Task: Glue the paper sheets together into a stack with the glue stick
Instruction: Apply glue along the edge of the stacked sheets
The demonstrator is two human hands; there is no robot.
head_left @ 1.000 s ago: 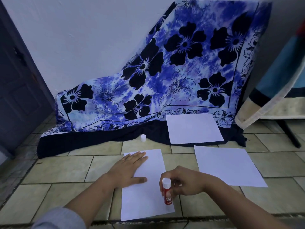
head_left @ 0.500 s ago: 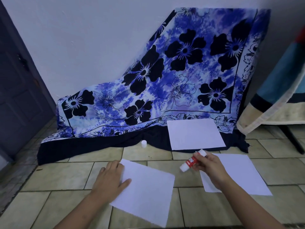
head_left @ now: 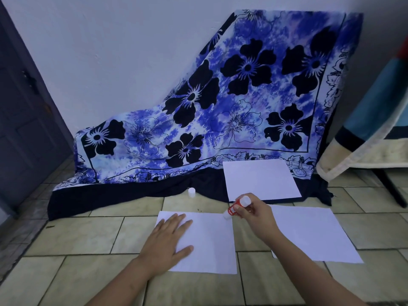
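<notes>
3 sheets (head_left: 260, 180) on tiled floor (head_left: 72, 235)

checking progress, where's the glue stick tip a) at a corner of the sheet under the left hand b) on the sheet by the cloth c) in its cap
a: right hand holds the glue stick tip-down at the far corner of the sheet under the left hand

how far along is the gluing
Done: the cap is off, standing by the cloth. In hand: left hand presses the near sheet flat; right hand holds the glue stick tip at its far corner. Left: the far sheet and right sheet lie apart, nothing stacked.
</notes>
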